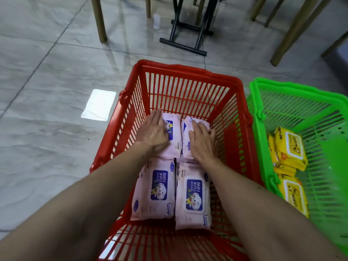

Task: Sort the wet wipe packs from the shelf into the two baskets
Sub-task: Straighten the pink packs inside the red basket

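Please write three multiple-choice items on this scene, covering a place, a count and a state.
1. Where do the yellow wipe packs lie?
A. green basket
B. red basket
C. floor

2. How many pink baby wipes packs show in the red basket?
A. two
B. four
C. six

3. How do the hands lie?
A. left hand and right hand flat on the far pink packs
B. gripping a basket handle
C. raised, holding nothing

Key: 1 A, yellow shows inside the green walls; 2 B, two rows of two; 3 A, fingers straight on top.
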Motion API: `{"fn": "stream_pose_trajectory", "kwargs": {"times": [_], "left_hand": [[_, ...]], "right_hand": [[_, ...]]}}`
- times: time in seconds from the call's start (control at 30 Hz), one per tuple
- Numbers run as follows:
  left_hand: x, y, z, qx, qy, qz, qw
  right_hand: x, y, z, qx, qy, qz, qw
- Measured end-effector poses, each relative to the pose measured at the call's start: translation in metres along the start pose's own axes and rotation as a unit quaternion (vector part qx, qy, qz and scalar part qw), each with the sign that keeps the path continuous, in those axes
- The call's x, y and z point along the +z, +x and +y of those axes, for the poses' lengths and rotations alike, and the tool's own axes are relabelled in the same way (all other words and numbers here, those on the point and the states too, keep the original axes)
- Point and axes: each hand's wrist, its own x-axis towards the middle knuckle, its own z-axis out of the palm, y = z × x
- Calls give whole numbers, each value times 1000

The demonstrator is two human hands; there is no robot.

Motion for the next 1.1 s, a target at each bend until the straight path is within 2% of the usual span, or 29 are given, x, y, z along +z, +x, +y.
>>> {"fn": "stream_pose_trajectory", "kwargs": {"times": [0.07,0.1,0.2,0.3,0.4,0.47,0.53,0.57,0.63,0.7,0.73,0.9,1.03,1.1], "left_hand": [[-1,8,11,-5,-46,23,999],[3,12,16,0,-40,15,999],[20,18,19,31,63,-17,997],[29,17,7,22,47,-12,999],[28,9,1,-22,-5,-25,999],[24,5,1,-89,-38,-52,994],[21,1,2,-118,-12,-56,991],[20,-3,3,-102,20,-47,993],[19,-10,4,-14,63,-36,997],[21,-16,4,65,93,-54,992],[22,-17,3,79,108,-62,989],[17,-20,-5,44,84,-92,991],[4,-32,-3,8,76,-151,986],[2,-50,2,-30,29,-184,982]], "right_hand": [[0,7,-1,9,-22,5,1000],[2,9,-1,13,-30,-1,999],[12,13,1,-10,-59,-20,998],[16,17,8,-10,-52,-29,998],[18,11,11,35,-16,-35,999],[17,7,10,84,29,-39,995],[12,3,6,114,69,-62,989],[11,-1,5,112,64,-70,989],[9,-14,2,74,24,-66,995],[11,-24,4,30,-4,-64,997],[12,-27,5,21,-12,-66,998],[11,-33,12,27,-12,-89,996],[-6,-43,10,87,41,-169,981],[-18,-54,7,101,31,-205,973]]}}
